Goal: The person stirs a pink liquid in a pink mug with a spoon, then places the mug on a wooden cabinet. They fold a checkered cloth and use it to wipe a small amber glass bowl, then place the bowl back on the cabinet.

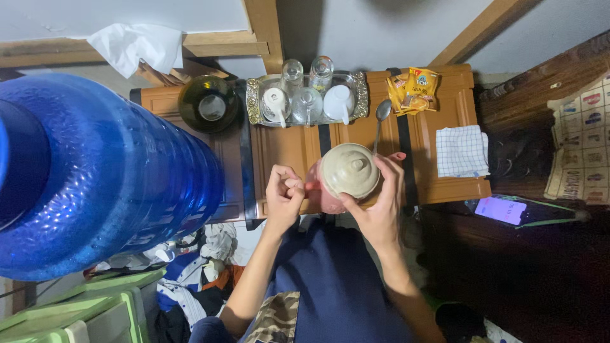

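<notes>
- Right hand (380, 200), centre of frame: fingers wrapped round the round beige ceramic lid with a knob (349, 169), thumb low, fingertips on its right rim; the hold is firm on the lid.
- The lid sits over a pinkish translucent container (319, 197), only its left and lower edge showing beneath; cannot tell if the lid is seated or lifted.
- Left hand (284, 194), just left of the lid: fingers curled in tight, tips pinched together beside the pink container's edge; cannot tell whether anything small is in the pinch.
- All of this is above the near edge of the orange-brown wooden tabletop (292, 149), mid-frame.
- Long metal spoon (380, 121) lies on the tabletop just above the right hand, bowl toward the top of frame.
- Silver ornate-rimmed tray (252, 95), upper centre, holds upturned clear glasses (292, 71) and white cups (337, 101).
- Dark green glass bottle seen from the top (208, 105) left of the tray.
- Yellow snack packets (413, 89) upper right; white checked folded cloth (462, 151) below them.
- Large blue translucent water jug (95, 171) fills the left of frame.
- Lit phone screen (502, 209) at right, on a dark surface.
</notes>
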